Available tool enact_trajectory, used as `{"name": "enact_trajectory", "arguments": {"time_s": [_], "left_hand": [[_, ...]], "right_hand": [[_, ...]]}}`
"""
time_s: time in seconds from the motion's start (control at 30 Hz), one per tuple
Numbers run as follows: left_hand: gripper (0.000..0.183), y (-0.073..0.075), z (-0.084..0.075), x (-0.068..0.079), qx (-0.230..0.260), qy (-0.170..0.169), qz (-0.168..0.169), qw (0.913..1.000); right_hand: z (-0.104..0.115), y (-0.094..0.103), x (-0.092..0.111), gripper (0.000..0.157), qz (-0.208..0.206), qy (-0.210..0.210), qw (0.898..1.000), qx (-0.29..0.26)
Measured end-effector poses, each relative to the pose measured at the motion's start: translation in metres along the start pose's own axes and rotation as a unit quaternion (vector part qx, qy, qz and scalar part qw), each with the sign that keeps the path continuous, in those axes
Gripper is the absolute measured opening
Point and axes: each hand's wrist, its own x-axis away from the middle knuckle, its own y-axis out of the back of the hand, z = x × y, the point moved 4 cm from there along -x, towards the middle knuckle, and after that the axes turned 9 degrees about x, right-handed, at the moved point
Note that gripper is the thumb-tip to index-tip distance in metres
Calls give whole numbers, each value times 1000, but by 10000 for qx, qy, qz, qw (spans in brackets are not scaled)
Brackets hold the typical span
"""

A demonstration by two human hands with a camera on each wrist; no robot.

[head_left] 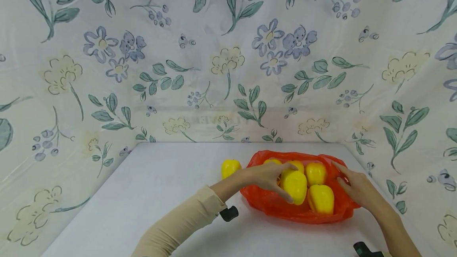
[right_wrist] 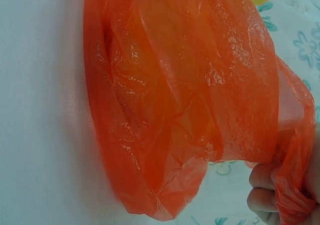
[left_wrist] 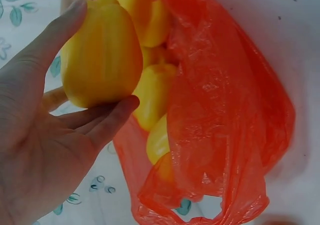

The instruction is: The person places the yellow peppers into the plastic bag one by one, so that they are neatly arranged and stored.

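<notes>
My left hand [head_left: 265, 176] holds a yellow bell pepper [head_left: 294, 186] over the mouth of a red plastic bag [head_left: 278, 208]. In the left wrist view, thumb and fingers span this bell pepper [left_wrist: 102, 55] from opposite sides. Several more yellow bell peppers [head_left: 321, 199] lie inside the bag, partly hidden by its folds. On the bag's right side, my right hand [head_left: 361, 188] grips the plastic near a handle. Its curled fingers [right_wrist: 262, 192] show around the gathered red film in the right wrist view.
Another yellow bell pepper [head_left: 230, 168] is on the white table [head_left: 171, 169], left of the bag and partly behind my left forearm. A floral-patterned sheet [head_left: 200, 70] hangs behind the table and along its sides.
</notes>
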Motion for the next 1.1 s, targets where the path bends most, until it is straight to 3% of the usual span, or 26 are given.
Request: {"name": "enact_trajectory", "arguments": {"time_s": [0.4, 0.73, 1.1], "left_hand": [[86, -13, -1, -10, -433, 340, 103, 9984], [83, -22, 0, -15, -500, 908, 27, 9946], [82, -25, 0, -19, -465, 882, 71, 9950]], "right_hand": [[0, 1, -1, 59, -3, -52, 10000, 50], [0, 0, -2, 58, -27, -32, 10000, 29], [1, 1, -2, 57, -109, 82, 9999, 83]]}}
